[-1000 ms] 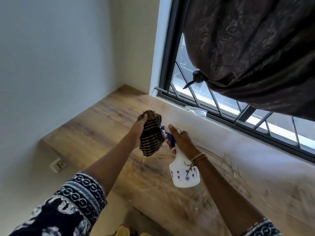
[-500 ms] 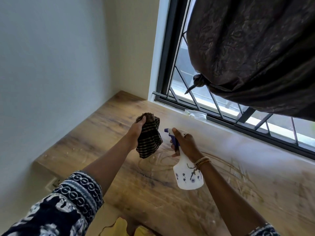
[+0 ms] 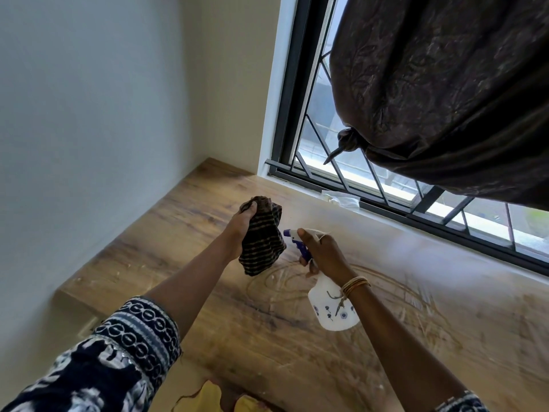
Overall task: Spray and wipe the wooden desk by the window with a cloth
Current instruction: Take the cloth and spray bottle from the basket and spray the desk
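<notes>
Hands [image 3: 325,252] gripping cloth [image 3: 261,242], bottle [image 3: 332,307], seemingly above desk [image 3: 178,233]

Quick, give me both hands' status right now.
Left hand: closed, gripping the bunched striped cloth above the desk.
Right hand: closed, holding the spray bottle by its neck, nozzle towards the cloth.

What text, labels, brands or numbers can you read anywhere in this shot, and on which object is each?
None can be read.
White plastic spray bottle in the right hand: only small blue flower prints, no lettering.
Dark striped cloth in the left hand: stripes only.
Patterned sleeve: ornamental rings, no words.
Wooden desk, dark curtain: no markings.
</notes>
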`<state>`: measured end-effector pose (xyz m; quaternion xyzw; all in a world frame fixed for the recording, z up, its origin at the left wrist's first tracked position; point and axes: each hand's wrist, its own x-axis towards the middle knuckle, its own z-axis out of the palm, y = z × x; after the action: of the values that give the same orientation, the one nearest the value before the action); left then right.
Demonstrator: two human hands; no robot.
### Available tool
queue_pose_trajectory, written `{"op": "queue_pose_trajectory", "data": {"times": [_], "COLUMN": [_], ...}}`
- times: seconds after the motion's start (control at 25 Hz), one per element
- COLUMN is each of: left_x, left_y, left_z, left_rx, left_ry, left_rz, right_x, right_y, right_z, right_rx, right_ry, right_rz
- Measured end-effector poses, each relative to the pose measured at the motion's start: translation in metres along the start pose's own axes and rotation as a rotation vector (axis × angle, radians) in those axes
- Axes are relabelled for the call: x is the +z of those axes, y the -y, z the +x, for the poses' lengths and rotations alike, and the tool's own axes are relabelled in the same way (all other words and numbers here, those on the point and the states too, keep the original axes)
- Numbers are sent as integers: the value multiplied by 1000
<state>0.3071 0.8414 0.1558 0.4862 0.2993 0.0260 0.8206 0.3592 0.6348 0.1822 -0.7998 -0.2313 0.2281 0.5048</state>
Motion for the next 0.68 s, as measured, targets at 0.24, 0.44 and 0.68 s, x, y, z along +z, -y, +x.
{"op": "queue_pose_trajectory", "data": {"times": [0.24, 0.44, 0.68], "left_x": [2, 2, 3], "left_y": [-1, -1, 4], "left_z": [-7, -7, 0], "left_rx": [-10, -13, -29], "left_ry": [18, 21, 10], "left_rz": [9, 25, 24], "right_x": [3, 7, -13], "right_y": [4, 3, -10], "right_z": [-5, -5, -11], "right_rx": [-74, -72, -136], "right_ry": [16, 28, -63], "right_rz": [-3, -22, 195]}}
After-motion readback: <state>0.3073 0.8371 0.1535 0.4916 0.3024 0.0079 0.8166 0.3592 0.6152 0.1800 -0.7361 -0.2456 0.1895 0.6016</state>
